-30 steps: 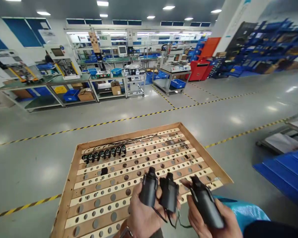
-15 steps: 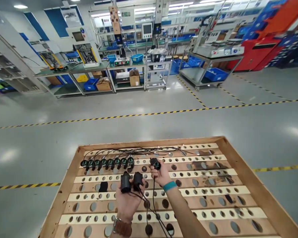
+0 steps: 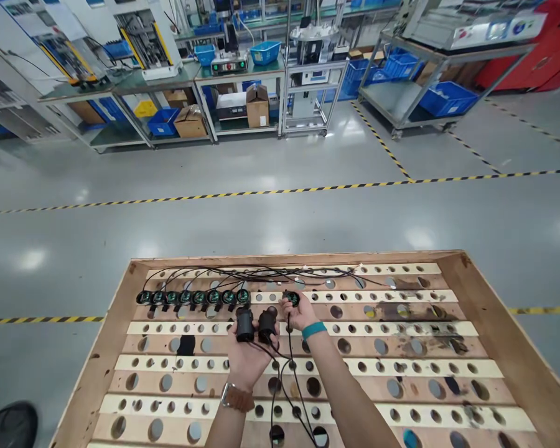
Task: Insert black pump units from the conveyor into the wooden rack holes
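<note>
The right hand (image 3: 303,313) has its thumb and fingers clamped on one black cylinder (image 3: 292,298), whose round face with green marks is turned up toward the head, so its long axis seems to run down toward the slats. Whether its lower end touches the wood cannot be told. The left hand (image 3: 247,361), just beside and nearer the body, is curled around a pair of cylinders (image 3: 245,325), which lie side by side with their long axes pointing mostly away from the wrist.

The relation that counts is to the left of the right fingers: a row of eight cylinders (image 3: 213,297) runs sideways, faces up, roughly in line with the held one. A short stretch of holed slat separates its near end from the right fingertips. In this view the left hand's cylinders sit even closer to that end, just on the body side.

From both hands, loose cables (image 3: 291,359) trail back toward the body. Beyond the fingers, the row's wires (image 3: 261,272) stretch rightward along the far wall of the wooden tray (image 3: 513,339).
</note>
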`<state>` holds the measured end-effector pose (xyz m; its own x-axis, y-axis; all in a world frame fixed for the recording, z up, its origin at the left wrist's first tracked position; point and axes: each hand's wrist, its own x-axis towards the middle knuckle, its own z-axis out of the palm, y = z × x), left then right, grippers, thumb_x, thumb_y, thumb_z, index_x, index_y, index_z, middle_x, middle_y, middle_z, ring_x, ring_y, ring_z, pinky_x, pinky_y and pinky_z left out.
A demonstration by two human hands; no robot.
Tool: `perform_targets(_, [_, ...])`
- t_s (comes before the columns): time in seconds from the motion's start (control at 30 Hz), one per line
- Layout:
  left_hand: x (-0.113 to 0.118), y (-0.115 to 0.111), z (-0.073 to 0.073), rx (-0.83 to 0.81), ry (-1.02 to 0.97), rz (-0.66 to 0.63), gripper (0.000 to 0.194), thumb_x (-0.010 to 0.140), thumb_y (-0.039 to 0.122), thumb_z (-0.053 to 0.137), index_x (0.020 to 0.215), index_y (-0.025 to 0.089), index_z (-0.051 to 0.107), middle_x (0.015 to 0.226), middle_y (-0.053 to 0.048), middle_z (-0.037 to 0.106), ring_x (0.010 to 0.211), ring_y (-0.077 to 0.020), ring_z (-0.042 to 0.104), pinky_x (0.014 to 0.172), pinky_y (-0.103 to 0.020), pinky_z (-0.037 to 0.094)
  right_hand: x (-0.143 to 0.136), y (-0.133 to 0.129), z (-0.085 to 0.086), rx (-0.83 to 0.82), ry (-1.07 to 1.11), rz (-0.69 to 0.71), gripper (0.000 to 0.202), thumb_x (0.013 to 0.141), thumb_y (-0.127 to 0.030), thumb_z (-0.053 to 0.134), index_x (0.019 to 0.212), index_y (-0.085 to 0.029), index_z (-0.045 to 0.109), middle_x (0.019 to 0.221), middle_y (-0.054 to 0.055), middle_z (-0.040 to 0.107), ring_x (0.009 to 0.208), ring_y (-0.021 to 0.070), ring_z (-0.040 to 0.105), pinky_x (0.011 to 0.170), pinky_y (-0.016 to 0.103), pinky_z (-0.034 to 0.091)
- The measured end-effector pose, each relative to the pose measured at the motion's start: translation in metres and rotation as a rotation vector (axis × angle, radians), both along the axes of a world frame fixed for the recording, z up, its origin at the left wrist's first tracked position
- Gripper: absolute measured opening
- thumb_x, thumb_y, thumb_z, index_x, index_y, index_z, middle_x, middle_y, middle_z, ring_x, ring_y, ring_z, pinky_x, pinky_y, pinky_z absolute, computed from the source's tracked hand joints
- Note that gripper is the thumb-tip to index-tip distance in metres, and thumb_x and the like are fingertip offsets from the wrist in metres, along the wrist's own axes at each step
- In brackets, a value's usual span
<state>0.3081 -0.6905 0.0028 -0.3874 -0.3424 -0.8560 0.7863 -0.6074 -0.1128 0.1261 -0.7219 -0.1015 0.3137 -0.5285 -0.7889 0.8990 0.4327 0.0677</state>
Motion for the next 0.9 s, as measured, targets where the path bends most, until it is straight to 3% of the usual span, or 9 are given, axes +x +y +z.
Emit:
perform_targets(0.23, [-0.024, -0.027, -0.012, -0.007, -0.130, -0.115, 0.035, 0.092, 0.049, 0.053, 0.074, 0.018, 0.052, 0.090, -0.014, 0.063, 0.092, -0.0308, 0.069, 0.061, -0.034, 0.054, -0.003, -0.002, 0.017, 0.019, 0.320, 0.199, 0.048, 0.107, -0.041, 0.024, 0.092, -0.012, 0.060, 0.073, 0.010, 0.065, 0.062, 0.0161, 0.063, 0.050, 0.023, 0.053])
perform_targets(0.33, [-0.024, -0.028, -0.019, 0.016, -0.154, -0.126, 0.032, 0.090, 0.048, 0.054, 0.077, 0.019, 0.052, 0.087, -0.011, 0.062, 0.087, -0.0289, 0.069, 0.062, -0.035, 0.053, -0.011, 0.023, 0.032, 0.044, 0.568, 0.306, 0.056, 0.104, -0.051, 0.032, 0.106, -0.006, 0.065, 0.089, 0.020, 0.071, 0.090, 0.0283, 0.071, 0.073, 0.038, 0.061])
perform_targets(0.4, [-0.022, -0.025, -0.022, 0.021, -0.139, -0.134, 0.031, 0.089, 0.048, 0.055, 0.077, 0.020, 0.052, 0.092, -0.013, 0.065, 0.088, -0.0297, 0.069, 0.061, -0.035, 0.052, -0.010, 0.045, 0.040, 0.051, 0.816, 0.299, 0.051, 0.097, -0.051, 0.051, 0.123, -0.009, 0.063, 0.107, 0.020, 0.072, 0.117, 0.0344, 0.064, 0.100, 0.048, 0.056])
perform_targets(0.47, [-0.021, -0.022, -0.025, 0.000, -0.110, -0.148, 0.032, 0.089, 0.049, 0.055, 0.077, 0.019, 0.053, 0.098, -0.016, 0.068, 0.090, -0.0309, 0.070, 0.062, -0.035, 0.051, -0.004, 0.064, 0.046, -0.141, 1.213, 0.335, 0.053, 0.089, -0.041, 0.063, 0.136, -0.015, 0.059, 0.127, 0.017, 0.068, 0.139, 0.0368, 0.049, 0.122, 0.056, 0.038])
perform_targets(0.53, [-0.019, -0.019, -0.027, -0.035, -0.095, -0.161, 0.033, 0.089, 0.050, 0.055, 0.077, 0.019, 0.055, 0.095, -0.016, 0.069, 0.085, -0.0303, 0.069, 0.065, -0.037, 0.051, 0.006, 0.076, 0.047, -0.548, 1.636, 0.528, 0.058, 0.086, -0.027, 0.060, 0.143, -0.017, 0.058, 0.144, 0.016, 0.060, 0.150, 0.0387, 0.035, 0.129, 0.063, 0.023])
perform_targets(0.6, [-0.016, -0.017, -0.028, -0.071, -0.099, -0.175, 0.035, 0.089, 0.052, 0.056, 0.077, 0.019, 0.055, 0.086, -0.013, 0.069, 0.076, -0.0276, 0.067, 0.066, -0.039, 0.050, 0.014, 0.080, 0.047, -0.917, 1.884, 0.823, 0.060, 0.086, -0.018, 0.053, 0.146, -0.014, 0.056, 0.151, 0.018, 0.056, 0.152, 0.0410, 0.031, 0.128, 0.068, 0.023])
perform_targets(0.63, [-0.014, -0.017, -0.028, -0.081, -0.107, -0.183, 0.036, 0.089, 0.053, 0.056, 0.077, 0.019, 0.056, 0.082, -0.012, 0.069, 0.072, -0.0266, 0.065, 0.067, -0.039, 0.050, 0.017, 0.079, 0.047, -1.005, 1.920, 0.949, 0.062, 0.087, -0.015, 0.050, 0.148, -0.013, 0.054, 0.152, 0.018, 0.055, 0.151, 0.0410, 0.033, 0.126, 0.068, 0.027])
perform_targets(0.73, [-0.009, -0.020, -0.025, -0.097, -0.110, -0.230, 0.037, 0.089, 0.053, 0.055, 0.075, 0.019, 0.057, 0.078, -0.011, 0.068, 0.068, -0.0262, 0.063, 0.068, -0.040, 0.049, 0.019, 0.071, 0.049, -1.075, 1.959, 1.146, 0.064, 0.089, -0.013, 0.050, 0.153, -0.013, 0.047, 0.149, 0.020, 0.058, 0.144, 0.0391, 0.043, 0.120, 0.063, 0.040])
perform_targets(0.9, [-0.006, -0.025, -0.016, -0.100, -0.127, -0.272, 0.035, 0.089, 0.051, 0.055, 0.074, 0.019, 0.056, 0.065, -0.004, 0.061, 0.056, -0.0200, 0.055, 0.061, -0.033, 0.043, 0.022, 0.058, 0.049, -1.168, 2.019, 1.226, 0.068, 0.083, -0.007, 0.055, 0.151, -0.014, 0.049, 0.151, 0.023, 0.055, 0.139, 0.0379, 0.051, 0.115, 0.058, 0.048])
